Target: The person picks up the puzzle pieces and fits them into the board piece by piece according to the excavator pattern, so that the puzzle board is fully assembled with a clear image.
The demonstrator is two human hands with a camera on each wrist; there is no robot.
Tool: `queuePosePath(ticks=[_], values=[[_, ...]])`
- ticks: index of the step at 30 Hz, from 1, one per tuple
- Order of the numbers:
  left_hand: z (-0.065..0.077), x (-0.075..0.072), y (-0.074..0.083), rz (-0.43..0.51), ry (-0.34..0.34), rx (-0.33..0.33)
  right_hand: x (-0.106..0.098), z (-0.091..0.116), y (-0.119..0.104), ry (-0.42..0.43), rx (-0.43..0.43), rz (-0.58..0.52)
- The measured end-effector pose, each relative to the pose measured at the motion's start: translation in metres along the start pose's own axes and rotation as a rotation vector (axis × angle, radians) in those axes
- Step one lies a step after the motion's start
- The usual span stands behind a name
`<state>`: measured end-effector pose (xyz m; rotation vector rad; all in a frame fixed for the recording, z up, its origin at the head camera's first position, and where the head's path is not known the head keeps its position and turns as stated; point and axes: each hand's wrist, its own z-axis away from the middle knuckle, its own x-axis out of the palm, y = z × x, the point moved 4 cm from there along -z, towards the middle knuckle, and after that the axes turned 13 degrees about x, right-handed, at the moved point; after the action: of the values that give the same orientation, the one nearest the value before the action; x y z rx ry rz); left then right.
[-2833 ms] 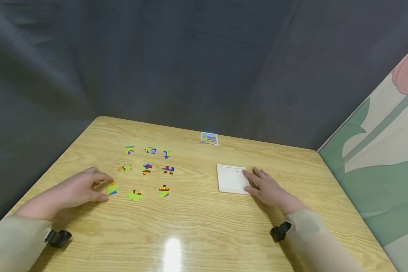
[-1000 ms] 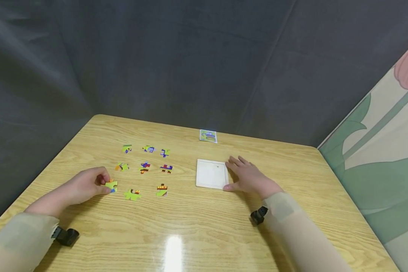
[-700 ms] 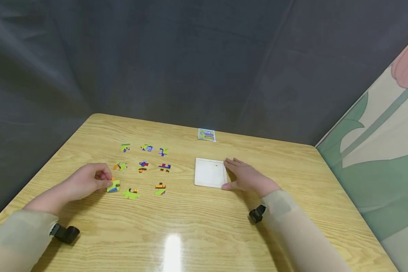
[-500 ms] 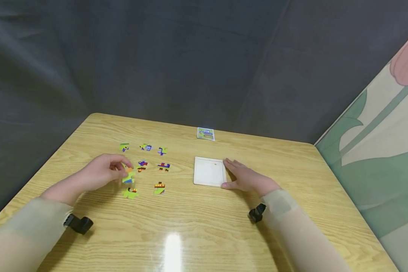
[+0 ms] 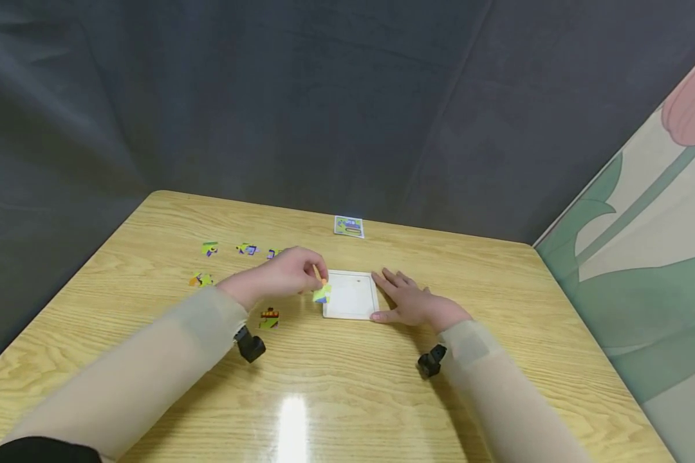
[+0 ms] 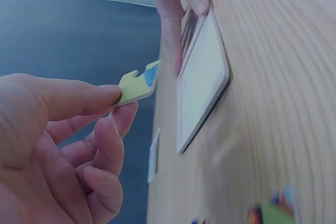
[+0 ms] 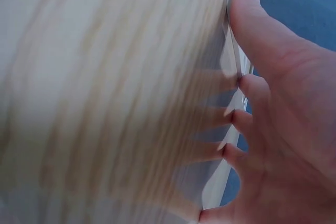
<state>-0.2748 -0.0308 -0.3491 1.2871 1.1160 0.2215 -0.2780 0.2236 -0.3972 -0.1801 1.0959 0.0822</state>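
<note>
Between thumb and forefinger, my left hand (image 5: pixel 286 275) pinches a yellow-green jigsaw piece (image 6: pixel 135 85) with a blue corner. In the head view the piece overlaps the left edge of a shallow white tray (image 5: pixel 352 297); the left wrist view shows it raised off the table. My right hand (image 5: pixel 410 302) lies at the tray's right side with fingers spread, and thumb and fingertips touch that edge. The tray's inside is bare apart from a small dark spot near its upper right corner. My left forearm and hand cover some of the other pieces.
Several loose jigsaw pieces lie on the left of the wooden table (image 5: pixel 336 386), among them a green and red-yellow one (image 5: pixel 269 318) and an orange-green one (image 5: pixel 201 280). A small picture card (image 5: pixel 349 226) lies at the back edge, before a dark curtain (image 5: pixel 301 103).
My left hand has taken the yellow-green jigsaw piece from the left of the table and carried it right to the tray. Earlier, my right hand shifted the tray leftward; it stays at its edge.
</note>
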Motion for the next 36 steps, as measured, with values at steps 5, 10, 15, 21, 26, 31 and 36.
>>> queuePosePath(ticks=[5,10,15,21,26,31,36], values=[[-0.018,0.015,-0.008,0.009,-0.027,-0.043,0.0,0.001,0.0,-0.006,0.017,-0.001],[-0.028,0.024,-0.015,0.01,-0.019,-0.052,0.0,0.002,0.0,-0.006,0.029,-0.006],[-0.031,0.03,-0.025,0.009,-0.017,-0.065,0.003,0.003,0.002,0.002,0.038,-0.015],[-0.029,0.032,-0.033,0.027,-0.012,-0.09,0.006,0.003,0.0,0.001,0.044,-0.034],[-0.027,0.033,-0.035,0.057,-0.021,-0.098,0.007,0.003,0.0,0.0,0.051,-0.047],[-0.026,0.035,-0.036,0.066,-0.039,-0.114,0.01,-0.003,0.004,-0.012,0.064,-0.04],[-0.026,0.037,-0.035,0.048,-0.062,-0.103,0.011,-0.003,0.004,-0.019,0.064,-0.051]])
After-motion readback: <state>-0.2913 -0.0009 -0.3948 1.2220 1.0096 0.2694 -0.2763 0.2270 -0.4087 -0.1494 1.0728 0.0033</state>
